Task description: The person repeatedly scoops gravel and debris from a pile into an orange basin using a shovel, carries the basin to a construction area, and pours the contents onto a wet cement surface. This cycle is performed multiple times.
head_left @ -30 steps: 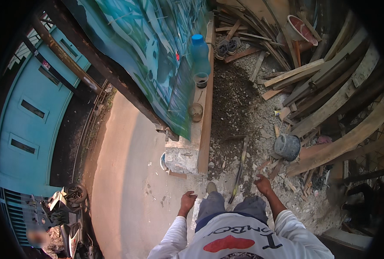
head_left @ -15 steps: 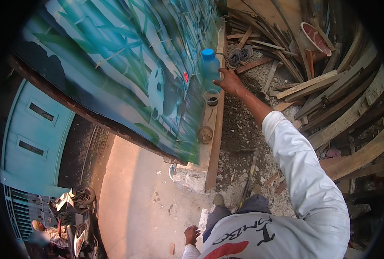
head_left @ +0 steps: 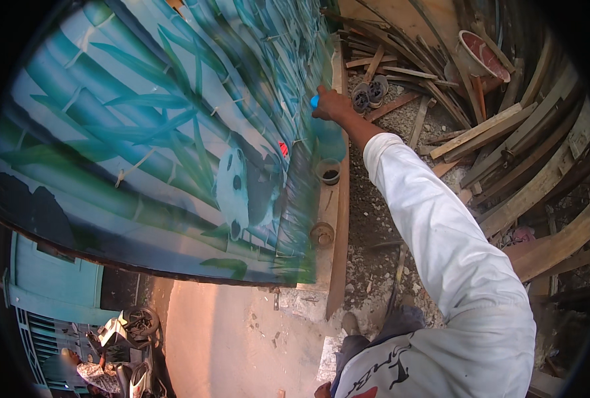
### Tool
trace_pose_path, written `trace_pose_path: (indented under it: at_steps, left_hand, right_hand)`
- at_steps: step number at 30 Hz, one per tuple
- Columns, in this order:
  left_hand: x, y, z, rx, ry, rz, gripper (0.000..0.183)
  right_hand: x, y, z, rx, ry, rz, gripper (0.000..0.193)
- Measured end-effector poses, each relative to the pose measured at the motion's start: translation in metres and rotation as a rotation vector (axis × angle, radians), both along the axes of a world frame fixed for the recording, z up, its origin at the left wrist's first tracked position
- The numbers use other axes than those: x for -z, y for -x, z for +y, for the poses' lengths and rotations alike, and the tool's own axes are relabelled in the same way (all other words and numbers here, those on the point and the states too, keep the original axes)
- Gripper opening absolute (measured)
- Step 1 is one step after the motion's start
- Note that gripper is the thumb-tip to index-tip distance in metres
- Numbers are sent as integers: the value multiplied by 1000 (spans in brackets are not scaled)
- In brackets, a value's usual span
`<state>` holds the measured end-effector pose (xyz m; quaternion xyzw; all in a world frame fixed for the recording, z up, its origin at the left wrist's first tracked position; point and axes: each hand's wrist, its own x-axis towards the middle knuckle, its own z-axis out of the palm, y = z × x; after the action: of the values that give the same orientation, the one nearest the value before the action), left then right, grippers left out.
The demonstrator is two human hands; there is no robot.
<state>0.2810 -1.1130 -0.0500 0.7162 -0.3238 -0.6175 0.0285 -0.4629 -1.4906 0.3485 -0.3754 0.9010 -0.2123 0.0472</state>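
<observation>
My right hand (head_left: 333,105) is closed around the blue cap of a translucent blue bottle (head_left: 331,140). The bottle stands upright on a narrow ledge (head_left: 335,265) beside a painted bamboo-and-panda panel (head_left: 175,166). Close to the bottle's near side is a clear plastic cup (head_left: 328,172) with something dark inside. Farther along the ledge, toward me, sits a second small brownish container (head_left: 321,233). Only a bit of my left hand (head_left: 323,390) shows at the lower edge, next to my shirt; its fingers cannot be made out.
Wooden planks (head_left: 501,146) are heaped along the right, with a red-and-white bucket (head_left: 484,56) among them. Cups with dark contents (head_left: 369,95) stand on the gravel. A long-handled tool (head_left: 399,272) lies near my feet. Motorcycles (head_left: 132,338) and a person (head_left: 96,373) are at lower left.
My right hand has moved from the bottle's side up to its cap and closed on it. My left hand has dropped mostly out of the picture. The view has shifted.
</observation>
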Motion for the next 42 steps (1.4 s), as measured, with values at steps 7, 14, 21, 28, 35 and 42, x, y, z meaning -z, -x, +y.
trace_pose_path:
  at_steps: [7,14,21,28,35,42]
  left_hand:
    - [22,12,-67,226,81,119,33]
    - [-64,144,-107,745,-10,281,41]
    - [-193,296,-125,1119,500,627,88]
    - [-234,355,-86,1238,886,911,113]
    - [-231,340,-77,1171,853,923,116]
    - [-287,331,-88,1275,674,879,107]
  right_hand:
    - [11,30,59,33,171,-84,63]
    - [48,-5,205,50,237,111,58]
    - [35,-120,339,9,189,113,50]
    - [36,-249,419,108,150,-166,48]
    - [19,-312,439,177,149,-141,40]
    - [1,-301,442,-84,177,21,43]
